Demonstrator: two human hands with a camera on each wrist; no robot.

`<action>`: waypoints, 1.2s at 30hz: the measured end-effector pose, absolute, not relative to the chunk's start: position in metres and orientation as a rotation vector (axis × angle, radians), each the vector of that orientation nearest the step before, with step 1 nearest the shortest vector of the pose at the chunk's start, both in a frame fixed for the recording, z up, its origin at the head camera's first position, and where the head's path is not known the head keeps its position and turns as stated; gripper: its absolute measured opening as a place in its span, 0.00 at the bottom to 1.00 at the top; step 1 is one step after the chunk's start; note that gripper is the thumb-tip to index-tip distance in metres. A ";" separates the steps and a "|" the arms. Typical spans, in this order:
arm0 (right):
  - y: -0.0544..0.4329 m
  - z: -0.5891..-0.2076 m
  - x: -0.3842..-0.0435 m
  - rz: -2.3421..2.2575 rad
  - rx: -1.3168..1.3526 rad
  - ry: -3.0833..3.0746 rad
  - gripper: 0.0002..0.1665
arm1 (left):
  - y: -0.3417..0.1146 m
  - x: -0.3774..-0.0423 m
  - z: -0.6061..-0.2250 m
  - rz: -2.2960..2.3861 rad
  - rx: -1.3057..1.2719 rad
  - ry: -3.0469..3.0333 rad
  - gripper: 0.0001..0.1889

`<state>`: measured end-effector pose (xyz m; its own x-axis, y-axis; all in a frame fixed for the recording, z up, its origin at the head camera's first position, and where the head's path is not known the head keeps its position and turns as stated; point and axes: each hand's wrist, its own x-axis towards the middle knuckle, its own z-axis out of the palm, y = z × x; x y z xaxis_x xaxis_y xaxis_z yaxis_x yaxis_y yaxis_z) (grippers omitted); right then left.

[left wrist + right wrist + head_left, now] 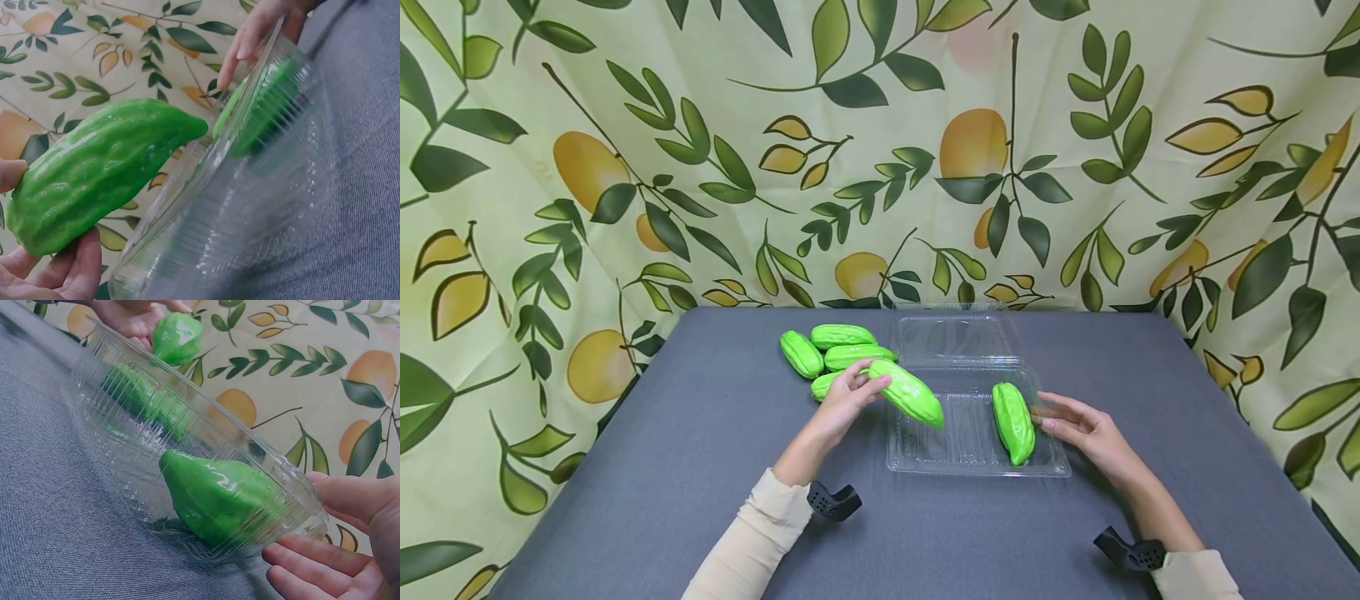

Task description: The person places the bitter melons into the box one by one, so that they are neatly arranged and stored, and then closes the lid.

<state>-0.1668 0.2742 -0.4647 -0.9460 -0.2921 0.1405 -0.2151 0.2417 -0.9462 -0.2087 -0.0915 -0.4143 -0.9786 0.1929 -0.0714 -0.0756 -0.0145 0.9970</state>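
Note:
My left hand [847,404] pinches a bumpy, bright green bitter melon [907,393] between thumb and fingers. That melon is tilted over the left part of a clear plastic clamshell container [940,462]. In the left wrist view, the held bitter melon [106,169] points its narrow end toward the container. Another bitter melon [1013,423] lies inside at the container's right side. My right hand [1086,429] holds the right edge of the container, its thumb [350,497] at the rim and fingers [319,569] against the outer wall.
Several more bitter melons [802,354] lie grouped on the grey table [700,467], left of the container. The open lid [955,337] lies back toward the far edge. Behind the table hangs a leaf-and-fruit patterned cloth [880,167].

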 end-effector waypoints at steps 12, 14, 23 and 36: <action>0.274 -0.465 -0.165 -1.842 -0.494 2.420 0.29 | -0.078 -0.209 -0.416 2.089 0.201 2.035 0.25; 0.274 -0.465 -0.165 -1.841 -0.496 2.419 0.29 | -0.076 -0.209 -0.416 2.085 0.210 2.028 0.25; 0.274 -0.465 -0.165 -1.838 -0.497 2.423 0.28 | -0.069 -0.213 -0.416 2.035 0.228 2.041 0.26; 0.274 -0.463 -0.166 -1.830 -0.490 2.430 0.28 | -0.060 -0.217 -0.412 1.888 0.242 2.118 0.29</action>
